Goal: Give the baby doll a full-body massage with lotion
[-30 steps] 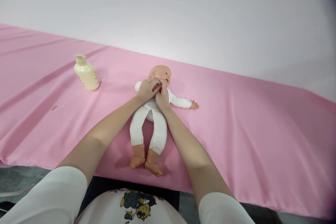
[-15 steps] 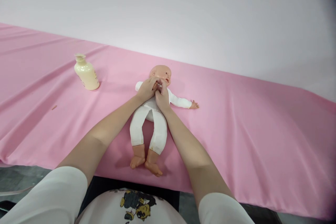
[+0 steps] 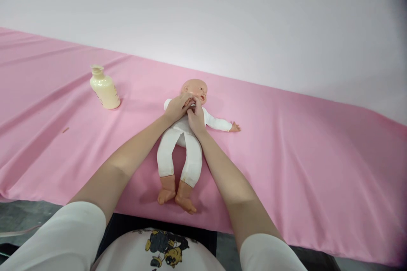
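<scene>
A baby doll [image 3: 182,126] in a white cloth suit lies on its back, head away from me and bare feet towards me. Over its upper chest my left hand [image 3: 176,108] is closed around the doll's bent arm on the left. The small doll hand [image 3: 188,102] pokes out between my fingers. My right hand [image 3: 196,119] meets the left one there, its fingers closed at that same doll hand. Part of the chest and the bent arm are hidden under my hands. The doll's other arm [image 3: 219,124] stretches out to the right, palm open.
A cream pump bottle [image 3: 106,91] stands upright to the left of the doll. Further left lies a small brownish strip [image 3: 65,130]. A creased pink cloth [image 3: 311,161] covers the table, with a pale wall [image 3: 222,17] behind it.
Almost nothing differs. My fingers have shifted very slightly around the doll's hand; the doll and bottle stay in place.
</scene>
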Demonstrator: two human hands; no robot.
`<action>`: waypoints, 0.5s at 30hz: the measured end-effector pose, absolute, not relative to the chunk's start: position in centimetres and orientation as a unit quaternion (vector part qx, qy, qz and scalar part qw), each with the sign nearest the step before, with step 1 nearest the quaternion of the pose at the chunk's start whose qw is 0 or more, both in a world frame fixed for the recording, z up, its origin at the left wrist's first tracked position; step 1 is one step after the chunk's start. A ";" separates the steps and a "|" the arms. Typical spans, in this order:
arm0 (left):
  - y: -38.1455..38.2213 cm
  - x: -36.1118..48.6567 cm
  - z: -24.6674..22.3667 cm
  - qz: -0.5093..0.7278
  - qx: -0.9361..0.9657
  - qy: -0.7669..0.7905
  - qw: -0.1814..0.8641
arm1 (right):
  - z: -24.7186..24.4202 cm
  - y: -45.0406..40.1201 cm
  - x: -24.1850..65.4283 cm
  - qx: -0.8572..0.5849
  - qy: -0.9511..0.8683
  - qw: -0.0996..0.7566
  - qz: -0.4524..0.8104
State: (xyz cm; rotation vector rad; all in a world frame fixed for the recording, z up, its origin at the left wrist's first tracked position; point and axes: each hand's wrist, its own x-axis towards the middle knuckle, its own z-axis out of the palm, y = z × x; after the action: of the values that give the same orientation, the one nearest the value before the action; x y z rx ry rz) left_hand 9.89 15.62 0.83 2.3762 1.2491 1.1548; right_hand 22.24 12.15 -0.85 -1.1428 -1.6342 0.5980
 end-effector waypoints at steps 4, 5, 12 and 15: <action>15.8 9.4 0.9 0.379 0.812 0.428 0.118 | -0.2 11.8 22.0 -0.477 -0.651 0.530 0.260; 15.9 9.3 0.9 0.383 0.811 0.425 0.121 | -0.1 11.8 21.9 -0.477 -0.651 0.531 0.258; 16.1 8.8 1.5 0.443 0.772 0.439 0.123 | 0.3 11.3 21.9 -0.468 -0.677 0.497 0.276; 16.5 8.2 2.1 0.489 0.743 0.430 0.154 | 0.3 11.1 21.8 -0.468 -0.686 0.485 0.274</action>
State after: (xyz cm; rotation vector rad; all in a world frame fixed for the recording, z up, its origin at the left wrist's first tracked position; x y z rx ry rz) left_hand 8.22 16.54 2.13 2.1288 1.2318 1.4028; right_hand 21.81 11.11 0.31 -1.1397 -1.6704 0.6671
